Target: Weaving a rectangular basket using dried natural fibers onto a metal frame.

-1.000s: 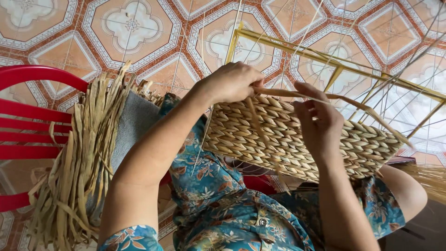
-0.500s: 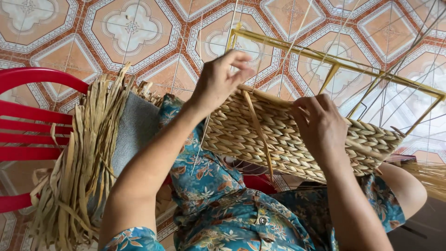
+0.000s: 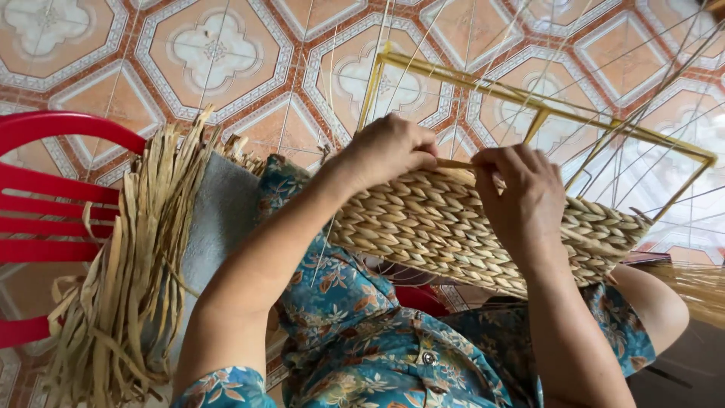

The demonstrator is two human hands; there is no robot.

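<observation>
A half-woven straw basket (image 3: 445, 230) rests on my lap, built on a yellow metal frame (image 3: 529, 98) strung with thin wires. My left hand (image 3: 389, 151) is closed at the top edge of the weave, pinching a dried straw strand (image 3: 453, 163). My right hand (image 3: 521, 193) lies over the weave just to the right, its fingers curled on the same strand at the rim. Both hands nearly touch.
A thick bundle of dried straw strips (image 3: 128, 287) hangs over a grey cloth (image 3: 219, 219) on a red plastic chair (image 3: 45, 196) at my left. The floor has orange patterned tiles (image 3: 219, 53). More loose straw (image 3: 695, 291) lies at the right.
My left hand has come down from above the rim to the weave's top edge. The long strand that stood across the weave is now drawn in between both hands.
</observation>
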